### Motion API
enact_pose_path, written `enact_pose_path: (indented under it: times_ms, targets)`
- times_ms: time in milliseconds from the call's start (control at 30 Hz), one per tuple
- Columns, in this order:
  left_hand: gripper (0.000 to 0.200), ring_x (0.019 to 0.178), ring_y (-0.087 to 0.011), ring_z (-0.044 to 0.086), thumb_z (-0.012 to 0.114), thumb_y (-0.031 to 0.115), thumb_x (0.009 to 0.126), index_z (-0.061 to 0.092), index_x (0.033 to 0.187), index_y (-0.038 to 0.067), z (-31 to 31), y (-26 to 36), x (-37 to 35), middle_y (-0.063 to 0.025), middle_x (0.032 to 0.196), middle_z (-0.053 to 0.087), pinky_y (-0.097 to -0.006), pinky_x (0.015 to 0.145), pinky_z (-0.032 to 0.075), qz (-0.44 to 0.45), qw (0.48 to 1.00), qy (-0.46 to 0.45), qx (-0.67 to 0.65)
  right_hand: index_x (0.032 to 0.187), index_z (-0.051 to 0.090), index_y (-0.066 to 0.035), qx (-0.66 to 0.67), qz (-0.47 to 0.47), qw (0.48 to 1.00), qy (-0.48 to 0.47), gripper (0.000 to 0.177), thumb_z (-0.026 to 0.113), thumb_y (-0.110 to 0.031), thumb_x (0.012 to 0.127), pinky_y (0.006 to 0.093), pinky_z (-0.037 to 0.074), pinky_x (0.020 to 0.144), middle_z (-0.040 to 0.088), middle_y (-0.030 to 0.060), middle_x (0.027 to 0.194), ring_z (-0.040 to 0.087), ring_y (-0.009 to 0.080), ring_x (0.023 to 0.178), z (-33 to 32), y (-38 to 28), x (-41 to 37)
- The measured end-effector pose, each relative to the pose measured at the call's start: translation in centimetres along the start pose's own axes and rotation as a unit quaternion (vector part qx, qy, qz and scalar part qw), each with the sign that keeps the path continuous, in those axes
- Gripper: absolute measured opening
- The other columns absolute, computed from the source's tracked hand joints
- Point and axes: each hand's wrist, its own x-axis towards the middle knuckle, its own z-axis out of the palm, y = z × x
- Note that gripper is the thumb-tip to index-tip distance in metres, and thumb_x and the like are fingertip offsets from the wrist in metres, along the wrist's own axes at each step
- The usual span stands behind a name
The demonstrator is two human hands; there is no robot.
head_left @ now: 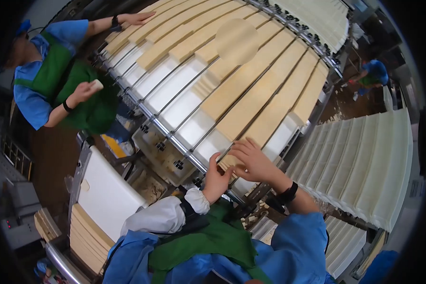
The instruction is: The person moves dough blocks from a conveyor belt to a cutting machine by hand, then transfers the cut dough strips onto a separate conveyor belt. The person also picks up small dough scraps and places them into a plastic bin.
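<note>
Just above the near rail of a white conveyor belt [213,144], my two hands come together. My left hand [216,183] is closed with its thumb up, gripping one side of a small stack of pale beige flat pieces [229,162]. On the other side, my right hand [254,163] curls its fingers over the same stack, which is partly hidden. Long beige dough-like strips [265,99] lie in lanes beyond my hands. Thin metal rods [194,123] separate these lanes.
A co-worker [52,71] at the left reaches one hand onto the strips and holds a pale piece in the other. A ribbed white belt [359,161] runs at the right. More strips [87,236] lie on a lower belt [108,189]. Another person [375,73] is far right.
</note>
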Motion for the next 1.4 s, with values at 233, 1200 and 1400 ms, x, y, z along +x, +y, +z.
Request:
enact_pose_path:
  times_ms: [233, 1200, 1400]
  targets:
    - [0.059, 0.063, -0.0138, 0.061, 0.051, -0.006, 0.087, 0.03, 0.139, 0.013, -2.5, 1.6, -1.0, -0.0075, 0.075, 0.065, -0.0295, 0.056, 0.049, -0.015, 0.989, -0.016, 0.145, 0.116, 0.057, -0.011, -0.075, 0.035, 0.997, -0.012, 0.054, 0.073, -0.02, 0.065, 0.0592, 0.024, 0.109, 0.054, 0.0106, 0.117, 0.048, 0.0323, 0.119, 2.3, -1.1, 0.1]
    - [0.051, 0.088, -0.0216, 0.053, 0.066, -0.002, 0.073, 0.044, 0.119, 0.002, -32.6, 0.3, -28.1, -0.009, 0.094, 0.051, -0.0341, 0.084, 0.046, 0.329, 0.571, 0.745, 0.101, 0.146, 0.021, 0.005, -0.22, 0.185, 0.958, 0.021, 0.089, 0.065, -0.038, 0.082, 0.0591, 0.024, 0.108, 0.031, 0.0366, 0.14, 0.033, 0.0498, 0.127, 17.1, -10.6, 10.5]
    - [0.053, 0.083, -0.032, 0.063, 0.064, 0.039, 0.083, 0.055, 0.125, 0.009, -35.6, -0.5, -28.4, -0.0136, 0.088, 0.065, -0.0408, 0.075, 0.051, 0.006, 0.845, 0.37, 0.385, 0.147, 0.022, 0.001, -0.226, 0.177, 0.957, 0.033, 0.093, 0.071, -0.035, 0.076, 0.0568, 0.025, 0.108, 0.034, 0.0356, 0.137, 0.035, 0.0477, 0.126, 16.8, -11.4, 10.6]
